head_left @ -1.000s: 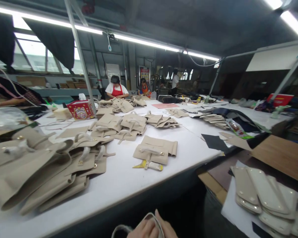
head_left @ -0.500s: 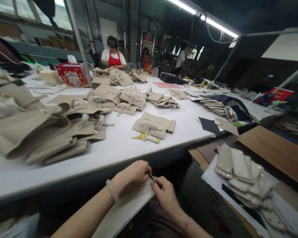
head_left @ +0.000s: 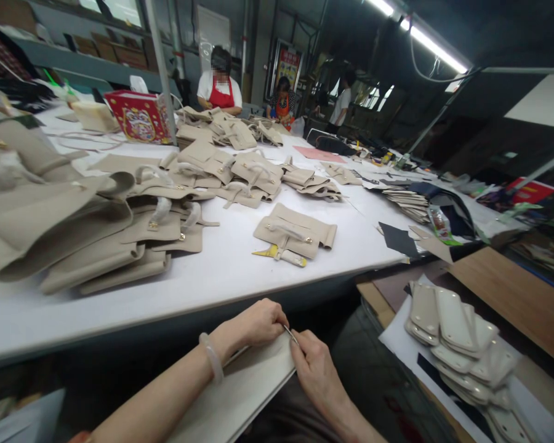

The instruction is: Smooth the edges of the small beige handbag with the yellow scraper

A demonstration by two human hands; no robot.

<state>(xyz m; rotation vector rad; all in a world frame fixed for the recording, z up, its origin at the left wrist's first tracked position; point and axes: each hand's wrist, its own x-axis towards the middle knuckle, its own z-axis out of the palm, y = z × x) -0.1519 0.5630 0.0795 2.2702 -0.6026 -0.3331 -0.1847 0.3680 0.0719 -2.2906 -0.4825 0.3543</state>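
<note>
My left hand point(head_left: 263, 323), with a pale bangle point(head_left: 211, 358) at the wrist, is closed at the far edge of a pale, flat leather-like bag piece point(head_left: 244, 394) lying over my lap. My right hand point(head_left: 314, 363) pinches the far right corner of this piece. Between my fingertips runs a thin, shiny dark strip point(head_left: 290, 333); whether it is a tool or part of the piece I cannot tell. My left fingertips are partly hidden. On the table ahead lies a beige bag piece point(head_left: 290, 231) with a wrapped handle, touching a yellow-and-white tool point(head_left: 281, 253).
Beige bag pieces point(head_left: 96, 227) are heaped on the white table point(head_left: 231, 271). Pale flaps point(head_left: 457, 338) are stacked at the right beside a brown board point(head_left: 517, 289). A red box point(head_left: 138, 117) stands by a pole point(head_left: 162, 74). Several people point(head_left: 219, 89) are farther back.
My view has shifted slightly, so the table things sit a little differently in it. My right hand has turned a little, and both hands stay close together at the pale piece's edge.
</note>
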